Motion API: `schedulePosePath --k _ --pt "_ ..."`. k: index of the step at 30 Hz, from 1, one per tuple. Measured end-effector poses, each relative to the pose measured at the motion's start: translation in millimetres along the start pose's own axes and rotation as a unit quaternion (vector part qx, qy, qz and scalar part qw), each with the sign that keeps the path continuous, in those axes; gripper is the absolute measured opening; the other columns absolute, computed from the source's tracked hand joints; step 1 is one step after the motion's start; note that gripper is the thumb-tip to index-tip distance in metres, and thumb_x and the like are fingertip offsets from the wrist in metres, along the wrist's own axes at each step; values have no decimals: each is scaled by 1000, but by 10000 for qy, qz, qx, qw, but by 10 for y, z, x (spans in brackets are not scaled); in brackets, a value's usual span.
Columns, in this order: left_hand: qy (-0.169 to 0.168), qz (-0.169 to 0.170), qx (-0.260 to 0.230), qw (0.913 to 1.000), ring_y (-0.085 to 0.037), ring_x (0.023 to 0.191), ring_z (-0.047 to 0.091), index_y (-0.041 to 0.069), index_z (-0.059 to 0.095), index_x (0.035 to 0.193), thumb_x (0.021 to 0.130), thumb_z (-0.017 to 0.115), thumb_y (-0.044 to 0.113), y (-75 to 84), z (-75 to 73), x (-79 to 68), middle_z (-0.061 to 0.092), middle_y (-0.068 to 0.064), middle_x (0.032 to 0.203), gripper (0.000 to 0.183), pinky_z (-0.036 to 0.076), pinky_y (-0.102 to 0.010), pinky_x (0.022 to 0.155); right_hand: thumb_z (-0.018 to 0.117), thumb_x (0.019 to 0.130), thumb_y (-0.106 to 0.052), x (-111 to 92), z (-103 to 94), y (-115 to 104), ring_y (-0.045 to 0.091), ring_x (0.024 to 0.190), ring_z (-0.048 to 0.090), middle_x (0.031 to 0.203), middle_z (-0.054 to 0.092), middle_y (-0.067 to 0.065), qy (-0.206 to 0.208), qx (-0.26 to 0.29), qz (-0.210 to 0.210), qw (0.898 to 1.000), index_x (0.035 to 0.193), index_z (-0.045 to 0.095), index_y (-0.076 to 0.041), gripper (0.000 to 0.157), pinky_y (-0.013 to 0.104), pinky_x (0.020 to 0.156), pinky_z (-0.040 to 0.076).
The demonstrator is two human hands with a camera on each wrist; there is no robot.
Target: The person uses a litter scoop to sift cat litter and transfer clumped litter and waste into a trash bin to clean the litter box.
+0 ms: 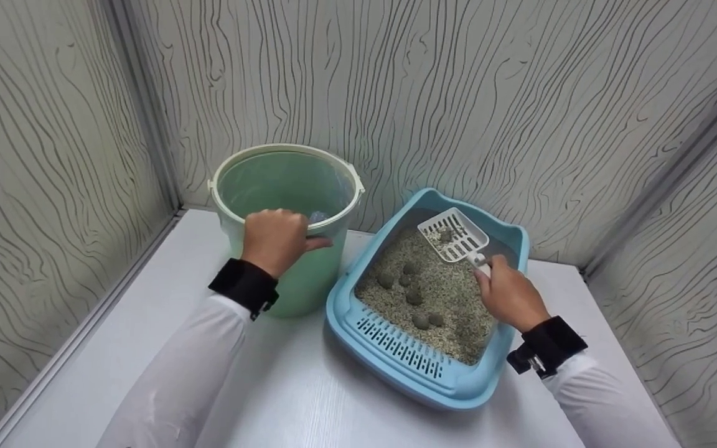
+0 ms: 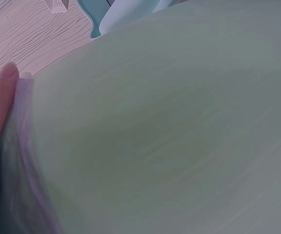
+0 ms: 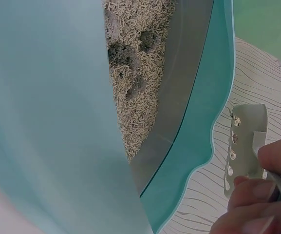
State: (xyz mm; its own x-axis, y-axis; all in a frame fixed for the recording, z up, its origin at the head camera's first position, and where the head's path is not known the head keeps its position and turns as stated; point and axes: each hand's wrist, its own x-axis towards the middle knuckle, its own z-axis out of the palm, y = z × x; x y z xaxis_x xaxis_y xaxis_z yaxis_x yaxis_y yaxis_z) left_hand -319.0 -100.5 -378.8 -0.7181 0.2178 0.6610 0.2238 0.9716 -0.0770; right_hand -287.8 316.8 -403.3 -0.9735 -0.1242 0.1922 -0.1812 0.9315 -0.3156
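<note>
My left hand (image 1: 276, 241) grips the near rim of a pale green bucket (image 1: 305, 289), its fingers curled over the edge and the thumb pointing right. A thin film of plastic (image 2: 26, 112) lies along the rim beside the thumb in the left wrist view. My right hand (image 1: 514, 295) holds a white slotted litter scoop (image 1: 472, 231) by its handle, over the far right part of a blue litter box (image 1: 465, 382). Some litter and a dark clump (image 1: 445, 235) sit in the scoop. Several round dark clumps (image 1: 414, 298) lie on the litter (image 1: 458, 298) below.
The bucket stands left of the litter box on a white table (image 1: 296, 386). Wood-grain patterned panels (image 1: 408, 112) rise behind and on both sides. A slotted ledge (image 1: 399, 345) runs along the box's near side. Some bluish plastic (image 1: 317, 216) shows inside the bucket.
</note>
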Motion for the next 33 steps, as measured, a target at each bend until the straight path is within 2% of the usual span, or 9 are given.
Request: schedulePosePath --k 9,27,33 --pt "204 21 164 9997 -15 50 23 20 21 54 67 72 87 6 11 -7 18 5 57 85 15 -34 43 51 110 -24 -14 -20 16 21 58 54 79 61 11 13 -130 -90 9999 130 45 4 35 38 58 39" --pt "53 -3 188 9998 -14 48 25 19 24 53 69 68 88 0 -9 3 21 5 54 84 16 -33 43 56 108 -25 -23 -51 4 21 58 53 79 62 11 -50 -64 -177 9998 128 48 -2 31 37 56 38" --pt "71 19 93 9999 -15 49 25 19 24 54 70 70 86 7 -12 -4 22 5 55 82 16 -33 44 55 108 -24 -35 -46 -2 20 64 57 91 68 15 -201 109 -201 9995 132 50 -2 32 38 63 42"
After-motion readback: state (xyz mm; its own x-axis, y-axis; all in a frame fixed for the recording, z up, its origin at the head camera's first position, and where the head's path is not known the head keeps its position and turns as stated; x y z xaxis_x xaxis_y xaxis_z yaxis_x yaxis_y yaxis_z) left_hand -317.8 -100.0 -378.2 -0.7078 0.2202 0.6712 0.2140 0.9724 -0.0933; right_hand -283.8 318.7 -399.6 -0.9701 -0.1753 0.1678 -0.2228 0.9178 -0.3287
